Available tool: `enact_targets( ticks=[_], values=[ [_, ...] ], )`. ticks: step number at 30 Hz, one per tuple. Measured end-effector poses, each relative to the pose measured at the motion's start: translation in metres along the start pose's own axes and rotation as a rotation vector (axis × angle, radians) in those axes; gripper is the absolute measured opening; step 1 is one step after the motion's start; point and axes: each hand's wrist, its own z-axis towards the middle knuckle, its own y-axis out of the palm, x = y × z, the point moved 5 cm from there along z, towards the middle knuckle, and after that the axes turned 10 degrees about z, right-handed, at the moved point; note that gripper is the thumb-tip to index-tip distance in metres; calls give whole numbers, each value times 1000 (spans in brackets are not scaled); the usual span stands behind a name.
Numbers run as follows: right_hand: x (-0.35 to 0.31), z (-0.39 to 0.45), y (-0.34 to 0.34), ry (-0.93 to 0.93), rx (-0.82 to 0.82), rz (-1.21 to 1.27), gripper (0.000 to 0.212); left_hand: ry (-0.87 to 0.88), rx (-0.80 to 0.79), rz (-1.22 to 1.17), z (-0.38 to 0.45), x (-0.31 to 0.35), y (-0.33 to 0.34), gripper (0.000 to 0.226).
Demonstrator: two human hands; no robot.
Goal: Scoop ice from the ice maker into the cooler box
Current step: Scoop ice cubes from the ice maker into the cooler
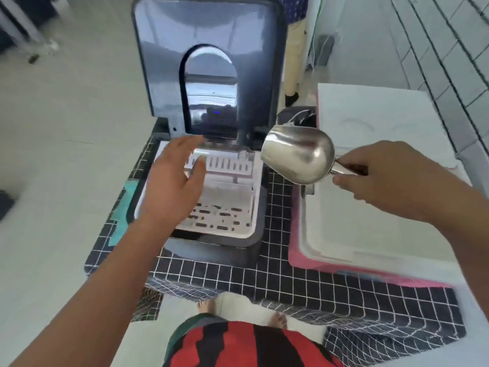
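Note:
The dark grey ice maker (254, 234) stands on the table with its lid (209, 30) swung up and open. Inside is a white slotted basket (227, 207); I cannot make out ice in it. My left hand (172, 181) hovers over the basket's left side, fingers straight and spread, holding nothing. My right hand (381, 176) grips the handle of a shiny metal scoop (299, 157), whose empty bowl points left, above the gap between the ice maker and the cooler box. The pink cooler box (330, 263) with a white inside sits to the right, its white lid (375, 123) raised behind.
A black cloth with a white grid (277, 279) covers the table. A dark round object (299, 116) sits behind the scoop. A white tiled wall (449, 49) rises at the right. Pale floor lies to the left, and my feet show below the table's front edge.

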Motion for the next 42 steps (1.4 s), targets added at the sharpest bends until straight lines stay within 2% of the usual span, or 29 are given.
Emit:
enact_targets(
  ticks=[4,6,10,15,20,24,27,30,33,36,42],
  values=[
    [-70,26,28,-100,-80,-234,16,-118,-107,148,2,-76,-19,48],
    [-96,37,49,-93,-113,-401,13,-85,-205,159,3,-97,-15,56],
    [-140,50,93,-107,-172,-611,31,-17,-299,63,1,-117,-3,67],
    [-156,77,152,69,-322,-706,19,-9,-309,-69,1,-124,5,69],
    [-173,93,180,106,-422,-727,26,-13,-306,-163,3,-124,5,66],
    [-186,96,173,104,-379,-584,7,-15,-318,-226,3,-126,5,65],
    [-184,94,157,144,-312,-606,23,-13,-324,-268,3,-125,5,64],
    [-182,88,152,152,-310,-637,14,-10,-315,-295,3,-126,6,63],
    [-182,84,161,143,-323,-655,35,-10,-314,-308,3,-127,6,64],
    [-184,83,178,105,-311,-618,46,-12,-317,-311,2,-127,6,64],
    [-184,86,197,22,-268,-605,25,-9,-310,-304,3,-127,6,62]
  ],
)
